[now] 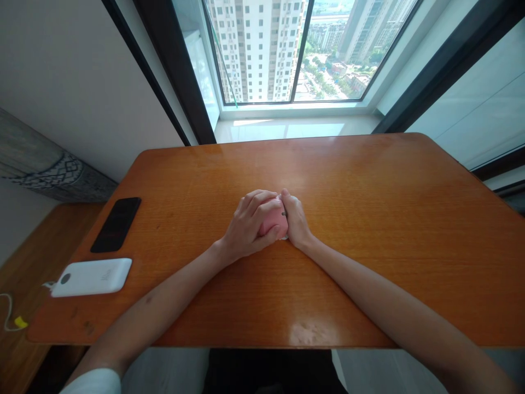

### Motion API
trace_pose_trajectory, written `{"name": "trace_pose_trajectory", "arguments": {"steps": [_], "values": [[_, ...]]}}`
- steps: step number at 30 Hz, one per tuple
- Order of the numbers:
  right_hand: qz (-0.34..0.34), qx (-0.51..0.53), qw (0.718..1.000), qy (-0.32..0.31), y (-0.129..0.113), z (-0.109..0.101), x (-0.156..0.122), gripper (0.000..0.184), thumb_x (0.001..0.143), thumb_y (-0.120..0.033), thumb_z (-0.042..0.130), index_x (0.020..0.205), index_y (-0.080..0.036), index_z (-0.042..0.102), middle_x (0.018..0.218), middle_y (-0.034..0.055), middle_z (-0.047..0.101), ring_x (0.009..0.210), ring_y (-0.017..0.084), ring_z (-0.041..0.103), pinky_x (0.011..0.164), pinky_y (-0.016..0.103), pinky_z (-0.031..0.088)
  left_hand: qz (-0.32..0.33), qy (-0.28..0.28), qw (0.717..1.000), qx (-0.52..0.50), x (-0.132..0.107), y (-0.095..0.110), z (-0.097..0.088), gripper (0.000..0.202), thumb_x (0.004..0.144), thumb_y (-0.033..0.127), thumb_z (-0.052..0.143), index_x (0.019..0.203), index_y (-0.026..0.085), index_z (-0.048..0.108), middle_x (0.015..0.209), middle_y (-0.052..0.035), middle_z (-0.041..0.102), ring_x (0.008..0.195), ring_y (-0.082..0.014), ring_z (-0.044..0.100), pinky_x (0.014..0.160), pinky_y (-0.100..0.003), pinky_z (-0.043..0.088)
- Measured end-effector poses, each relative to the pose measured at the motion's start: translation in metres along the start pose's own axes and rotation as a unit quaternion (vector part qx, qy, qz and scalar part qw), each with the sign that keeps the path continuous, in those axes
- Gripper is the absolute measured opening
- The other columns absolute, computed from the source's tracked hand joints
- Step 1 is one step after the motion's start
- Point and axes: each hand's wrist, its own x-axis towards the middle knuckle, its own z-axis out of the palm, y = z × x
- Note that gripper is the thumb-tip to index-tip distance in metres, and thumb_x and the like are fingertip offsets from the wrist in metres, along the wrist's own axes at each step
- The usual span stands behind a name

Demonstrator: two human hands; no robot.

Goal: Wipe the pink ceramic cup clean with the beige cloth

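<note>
Left hand (pixel 248 224) and right hand (pixel 296 221) met mid-tabletop (pixel 369 219), fingers of both curled closed around small pink object (pixel 274 220), mostly hidden between palms, black phone (pixel 116 224) and white power bank (pixel 93 277) well apart at left edge, window (pixel 287 49) beyond.

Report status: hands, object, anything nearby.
Left hand wrapped over pink object, right hand gripping its side. Object at mid table. Black phone and white power bank lie apart, far left.
</note>
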Motion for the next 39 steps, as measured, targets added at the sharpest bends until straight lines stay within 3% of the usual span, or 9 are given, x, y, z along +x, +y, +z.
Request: {"name": "trace_pose_trajectory", "arguments": {"steps": [3,9,12,15,19,26,33,36,39], "values": [[-0.014,0.001,1.0,-0.006,-0.002,-0.001,-0.003,0.069,0.099,-0.084,0.053,0.064,-0.024,0.049,0.063,-0.0032,0.045,0.061,0.012,0.039,0.057,0.029,0.035,-0.087,0.009,0.993,-0.084,0.005,0.008,-0.002,0.037,0.111,0.043,0.059,0.145,0.027,0.058,0.145,-0.0125,0.067,0.137,-0.0302,0.062,0.121,-0.051,0.051],[0.003,0.013,0.999,-0.04,-0.005,-0.001,-0.005,0.073,0.097,-0.087,0.053,0.06,-0.025,0.044,0.056,-0.0045,0.042,0.052,0.011,0.035,0.051,0.028,0.03,-0.306,-0.015,0.927,-0.218,0.014,0.016,-0.003,0.036,0.116,0.055,0.046,0.128,0.026,0.062,0.119,-0.0047,0.073,0.099,-0.0196,0.069,0.092,-0.035,0.057],[-0.001,0.017,0.999,-0.045,-0.006,-0.001,-0.005,0.073,0.098,-0.086,0.054,0.059,-0.025,0.044,0.056,-0.0047,0.042,0.052,0.011,0.034,0.05,0.028,0.03,-0.271,0.018,0.943,-0.191,0.009,0.012,-0.001,0.038,0.116,0.055,0.045,0.135,0.026,0.06,0.13,-0.008,0.071,0.115,-0.0225,0.07,0.104,-0.04,0.057],[0.01,0.021,0.999,-0.04,-0.006,-0.001,-0.003,0.071,0.098,-0.084,0.055,0.06,-0.025,0.047,0.057,-0.0038,0.045,0.053,0.011,0.038,0.051,0.027,0.033,-0.118,0.046,0.987,-0.1,0.001,0.004,0.002,0.049,0.112,0.057,0.053,0.15,0.026,0.053,0.157,-0.0159,0.059,0.149,-0.0325,0.057,0.125,-0.054,0.048],[0.028,0.036,0.999,-0.005,-0.003,0.0,0.001,0.066,0.099,-0.081,0.058,0.065,-0.024,0.055,0.062,-0.0026,0.052,0.058,0.013,0.045,0.053,0.027,0.039,0.026,0.001,1.0,-0.001,-0.004,-0.004,0.003,0.071,0.102,0.053,0.071,0.162,0.029,0.042,0.158,-0.0177,0.058,0.153,-0.0386,0.053,0.127,-0.064,0.048],[-0.009,0.003,1.0,0.015,0.002,-0.002,-0.001,0.067,0.101,-0.08,0.054,0.064,-0.024,0.052,0.064,-0.0024,0.049,0.06,0.013,0.043,0.054,0.028,0.036,-0.057,0.013,0.996,-0.065,0.003,0.004,0.001,0.049,0.106,0.043,0.066,0.151,0.027,0.053,0.148,-0.0142,0.064,0.14,-0.0318,0.061,0.121,-0.054,0.052],[0.004,-0.006,1.0,-0.026,-0.004,-0.001,-0.006,0.073,0.097,-0.089,0.051,0.062,-0.026,0.045,0.056,-0.0039,0.043,0.053,0.012,0.036,0.051,0.029,0.032,-0.343,-0.01,0.913,-0.222,0.017,0.019,-0.003,0.037,0.112,0.057,0.049,0.125,0.024,0.061,0.111,-0.0042,0.074,0.091,-0.0197,0.067,0.083,-0.034,0.058],[0.007,-0.001,0.999,-0.033,-0.007,0.0,-0.006,0.074,0.096,-0.091,0.049,0.062,-0.026,0.045,0.056,-0.0039,0.043,0.053,0.012,0.036,0.051,0.029,0.031,-0.348,-0.002,0.913,-0.214,0.016,0.018,-0.001,0.04,0.112,0.059,0.048,0.126,0.024,0.062,0.116,-0.0058,0.074,0.097,-0.0211,0.069,0.089,-0.036,0.058],[-0.001,-0.003,0.999,-0.037,-0.007,0.0,-0.006,0.074,0.095,-0.09,0.052,0.06,-0.026,0.043,0.056,-0.0043,0.042,0.054,0.012,0.035,0.052,0.029,0.031,-0.24,0.063,0.956,-0.159,0.008,0.013,0.003,0.046,0.112,0.06,0.046,0.136,0.024,0.059,0.138,-0.0127,0.07,0.127,-0.0277,0.068,0.113,-0.048,0.056]]}}
